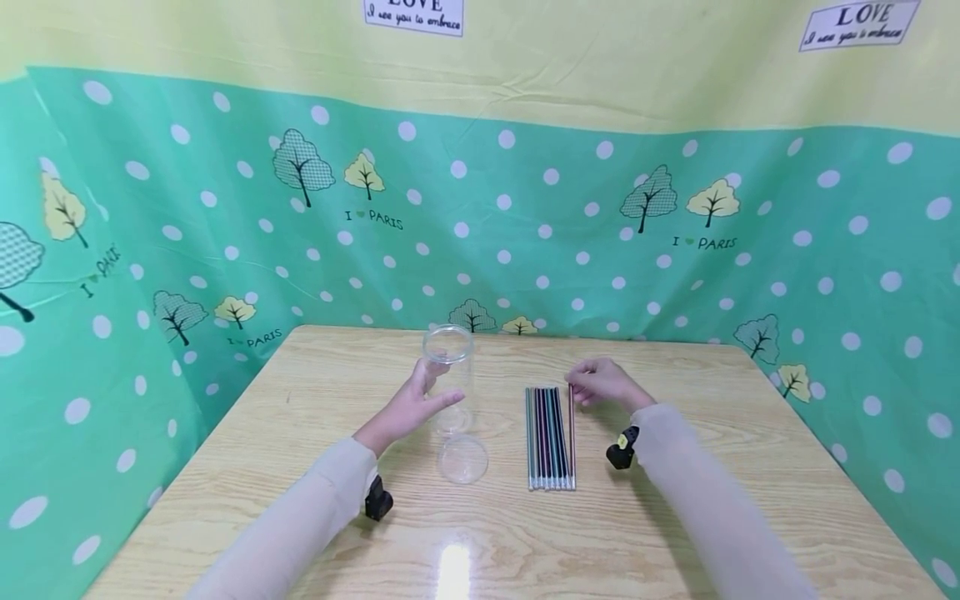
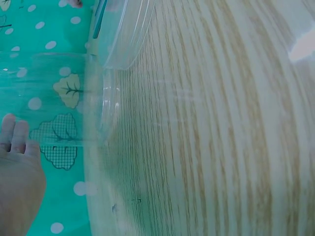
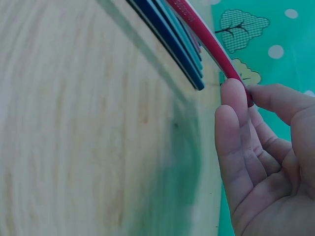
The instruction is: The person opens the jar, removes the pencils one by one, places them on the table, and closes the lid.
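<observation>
A tall clear jar (image 1: 470,375) stands upright on the wooden table. My left hand (image 1: 408,407) is around its left side, with thumb and fingers spread and fairly straight; in the left wrist view the fingertips overlap the jar's wall (image 2: 44,98). In front of the jar lies a round clear lid (image 1: 462,459). My right hand (image 1: 602,383) pinches the far end of a red pencil (image 1: 572,437) between thumb and fingertips. In the right wrist view that red pencil (image 3: 214,49) slants above the other pencils (image 3: 172,44). Several dark and teal pencils (image 1: 546,433) lie side by side in a row to its left.
The light wooden table (image 1: 322,367) has a bright glare spot near its front. A green and yellow printed curtain (image 1: 525,200) hangs behind the table and along its sides. Small black cameras (image 1: 378,498) sit on both wrists.
</observation>
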Demonstrator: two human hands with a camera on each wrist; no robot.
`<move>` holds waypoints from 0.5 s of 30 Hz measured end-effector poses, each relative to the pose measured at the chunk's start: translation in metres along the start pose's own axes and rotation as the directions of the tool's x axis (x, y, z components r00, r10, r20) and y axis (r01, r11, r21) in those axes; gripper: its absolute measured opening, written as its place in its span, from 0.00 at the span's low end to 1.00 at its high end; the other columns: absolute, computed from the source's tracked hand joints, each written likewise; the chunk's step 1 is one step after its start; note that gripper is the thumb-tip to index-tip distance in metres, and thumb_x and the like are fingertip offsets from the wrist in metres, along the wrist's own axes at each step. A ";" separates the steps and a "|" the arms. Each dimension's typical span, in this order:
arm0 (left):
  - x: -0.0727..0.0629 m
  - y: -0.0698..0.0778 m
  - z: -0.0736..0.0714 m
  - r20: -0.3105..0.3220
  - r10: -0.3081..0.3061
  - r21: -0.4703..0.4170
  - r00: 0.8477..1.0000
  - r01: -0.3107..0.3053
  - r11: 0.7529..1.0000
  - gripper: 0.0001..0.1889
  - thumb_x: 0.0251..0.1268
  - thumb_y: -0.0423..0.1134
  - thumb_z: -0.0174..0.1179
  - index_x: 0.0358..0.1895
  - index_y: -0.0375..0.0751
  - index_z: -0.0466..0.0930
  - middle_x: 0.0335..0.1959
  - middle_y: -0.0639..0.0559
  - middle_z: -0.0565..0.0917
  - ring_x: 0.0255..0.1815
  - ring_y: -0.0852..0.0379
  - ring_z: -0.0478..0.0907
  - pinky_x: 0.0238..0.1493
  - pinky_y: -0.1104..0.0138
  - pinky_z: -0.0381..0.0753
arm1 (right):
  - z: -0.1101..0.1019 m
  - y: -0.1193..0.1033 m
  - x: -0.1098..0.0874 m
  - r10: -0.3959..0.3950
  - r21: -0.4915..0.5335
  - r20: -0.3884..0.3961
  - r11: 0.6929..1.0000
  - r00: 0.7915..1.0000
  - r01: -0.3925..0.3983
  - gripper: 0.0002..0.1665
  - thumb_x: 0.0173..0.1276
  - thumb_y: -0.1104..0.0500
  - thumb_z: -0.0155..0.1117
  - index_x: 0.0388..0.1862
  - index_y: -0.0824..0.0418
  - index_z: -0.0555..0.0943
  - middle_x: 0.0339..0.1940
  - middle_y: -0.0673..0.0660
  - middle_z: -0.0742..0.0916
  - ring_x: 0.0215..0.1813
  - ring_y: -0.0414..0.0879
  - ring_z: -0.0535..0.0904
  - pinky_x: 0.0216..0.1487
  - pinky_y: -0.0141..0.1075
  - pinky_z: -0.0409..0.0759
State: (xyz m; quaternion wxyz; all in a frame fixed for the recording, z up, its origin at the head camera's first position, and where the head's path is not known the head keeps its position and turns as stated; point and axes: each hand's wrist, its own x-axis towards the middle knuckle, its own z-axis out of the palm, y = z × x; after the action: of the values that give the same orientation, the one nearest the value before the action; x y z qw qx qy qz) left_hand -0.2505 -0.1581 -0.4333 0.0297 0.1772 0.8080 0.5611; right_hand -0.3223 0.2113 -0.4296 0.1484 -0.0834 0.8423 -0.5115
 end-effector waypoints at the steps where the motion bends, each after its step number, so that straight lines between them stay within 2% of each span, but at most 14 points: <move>1: 0.000 0.000 0.000 0.001 -0.002 0.002 1.000 0.002 1.000 0.42 0.70 0.50 0.64 0.78 0.52 0.46 0.78 0.37 0.56 0.79 0.36 0.47 0.74 0.38 0.46 | 0.001 0.000 0.000 0.000 -0.001 0.002 1.000 1.000 0.000 0.22 0.74 0.58 0.62 0.56 0.76 0.77 0.35 0.64 0.86 0.33 0.46 0.84 0.38 0.38 0.87; 15: 0.001 -0.001 0.001 0.004 -0.004 0.010 1.000 0.004 1.000 0.44 0.69 0.53 0.64 0.78 0.52 0.45 0.78 0.37 0.56 0.79 0.37 0.47 0.74 0.39 0.47 | 0.015 0.016 0.011 0.041 -0.026 -0.045 0.999 0.998 -0.043 0.17 0.73 0.59 0.63 0.50 0.73 0.81 0.30 0.59 0.86 0.29 0.43 0.83 0.34 0.36 0.87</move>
State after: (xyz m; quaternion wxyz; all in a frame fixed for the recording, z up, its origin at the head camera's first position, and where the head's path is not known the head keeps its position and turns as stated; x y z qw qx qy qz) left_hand -0.2512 -0.1577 -0.4348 0.0314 0.1769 0.8111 0.5566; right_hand -0.3277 0.2029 -0.4519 0.1392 -0.0562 0.8536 -0.4988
